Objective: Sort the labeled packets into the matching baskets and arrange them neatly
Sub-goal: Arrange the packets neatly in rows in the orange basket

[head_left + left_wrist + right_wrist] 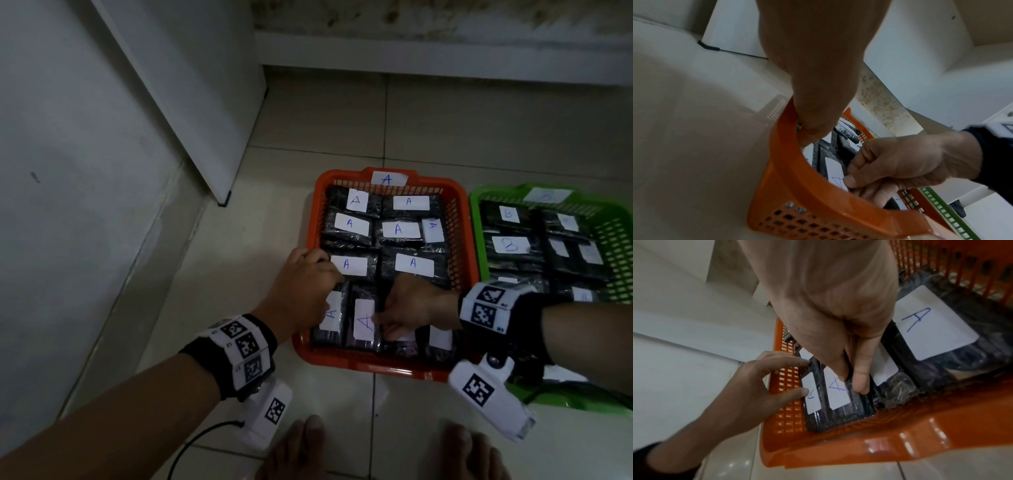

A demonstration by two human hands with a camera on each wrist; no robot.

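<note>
Black plastic-wrapped packet labelled A (363, 322) in orange plastic basket (460, 240) — pinched by right hand (416, 308); left hand (301, 291) loosely spread, fingertips touching neighbouring packet (331, 317).

orange basket tag: a white paper tag (388, 179) on the 12 o'clock rim of the orange plastic mesh basket (460, 236) reads "A" in blue pen.
black packets in orange basket: white stickers (413, 264) each read "A".
green basket packets: a white sticker (511, 245) on a black packet in the green plastic basket (613, 233) reads "B"; the rim tag at 12 o'clock is too blurred.
</note>
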